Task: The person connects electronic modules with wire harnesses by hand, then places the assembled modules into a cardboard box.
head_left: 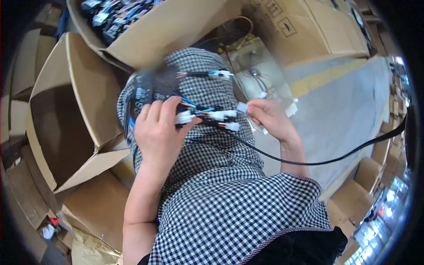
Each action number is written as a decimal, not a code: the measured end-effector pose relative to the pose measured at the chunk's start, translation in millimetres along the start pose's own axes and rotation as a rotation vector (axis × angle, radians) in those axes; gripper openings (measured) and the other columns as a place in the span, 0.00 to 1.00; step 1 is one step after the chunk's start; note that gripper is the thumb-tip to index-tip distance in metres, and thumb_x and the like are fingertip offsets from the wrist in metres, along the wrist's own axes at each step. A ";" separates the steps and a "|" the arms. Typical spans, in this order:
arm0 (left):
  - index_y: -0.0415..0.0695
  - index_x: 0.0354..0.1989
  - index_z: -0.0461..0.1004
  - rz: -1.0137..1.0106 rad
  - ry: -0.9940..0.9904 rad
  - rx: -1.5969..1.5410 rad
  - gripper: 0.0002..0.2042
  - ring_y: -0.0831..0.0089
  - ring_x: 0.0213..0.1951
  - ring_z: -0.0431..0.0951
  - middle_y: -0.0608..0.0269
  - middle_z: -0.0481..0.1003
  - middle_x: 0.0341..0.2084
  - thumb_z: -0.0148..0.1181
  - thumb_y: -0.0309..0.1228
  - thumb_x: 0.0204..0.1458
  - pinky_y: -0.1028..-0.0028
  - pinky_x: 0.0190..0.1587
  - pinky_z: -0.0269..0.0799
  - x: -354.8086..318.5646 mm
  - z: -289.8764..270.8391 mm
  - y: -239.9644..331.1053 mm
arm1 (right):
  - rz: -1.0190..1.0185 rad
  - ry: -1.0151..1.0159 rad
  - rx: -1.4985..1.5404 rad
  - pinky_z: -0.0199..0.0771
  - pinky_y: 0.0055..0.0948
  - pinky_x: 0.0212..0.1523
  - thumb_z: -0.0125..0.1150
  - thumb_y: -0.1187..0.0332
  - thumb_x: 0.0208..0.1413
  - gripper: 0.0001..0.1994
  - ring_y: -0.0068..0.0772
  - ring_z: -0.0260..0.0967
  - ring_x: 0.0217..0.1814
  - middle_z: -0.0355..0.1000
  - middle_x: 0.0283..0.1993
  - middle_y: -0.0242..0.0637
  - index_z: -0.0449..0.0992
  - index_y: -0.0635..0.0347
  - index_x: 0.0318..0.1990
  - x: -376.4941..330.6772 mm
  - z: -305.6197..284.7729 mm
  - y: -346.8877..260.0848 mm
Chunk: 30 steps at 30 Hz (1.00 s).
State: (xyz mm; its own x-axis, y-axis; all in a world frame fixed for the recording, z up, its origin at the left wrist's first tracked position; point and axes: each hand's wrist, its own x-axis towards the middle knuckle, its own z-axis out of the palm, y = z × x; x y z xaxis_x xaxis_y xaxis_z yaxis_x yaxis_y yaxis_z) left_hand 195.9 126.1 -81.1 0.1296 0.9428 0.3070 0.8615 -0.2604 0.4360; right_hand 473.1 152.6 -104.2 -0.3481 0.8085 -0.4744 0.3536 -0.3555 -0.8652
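Over my lap, my left hand closes around a wire harness of coloured wires in black sleeving with white plastic plugs. One white plug shows between its thumb and fingers. Several more plugs of the bundle point right toward my right hand. That hand pinches a small white connector between thumb and finger, close beside the harness ends. Another harness with a white plug lies farther out across my checked apron. A dark, blurred item with white print rests beyond my left hand.
An open cardboard box stands at the left. Ahead, a carton holds many wire harnesses. A pale panel with cables is at the front right, before a large carton. A black cable runs across to the right.
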 end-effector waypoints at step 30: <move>0.49 0.39 0.80 0.170 -0.219 -0.232 0.16 0.67 0.28 0.77 0.67 0.72 0.25 0.69 0.27 0.37 0.68 0.29 0.72 -17.5 12.2 11.2 | -0.628 -0.073 -0.601 0.72 0.35 0.27 0.63 0.68 0.54 0.05 0.38 0.75 0.29 0.77 0.29 0.33 0.80 0.55 0.36 -0.6 28.4 -18.0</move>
State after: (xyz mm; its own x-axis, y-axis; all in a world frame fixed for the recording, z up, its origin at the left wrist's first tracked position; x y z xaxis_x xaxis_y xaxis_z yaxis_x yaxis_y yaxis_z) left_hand 209.3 109.2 -91.9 0.3848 0.8978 0.2143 0.6875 -0.4337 0.5824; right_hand 442.3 145.1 -93.0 -0.6803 0.7321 0.0349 0.4681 0.4706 -0.7479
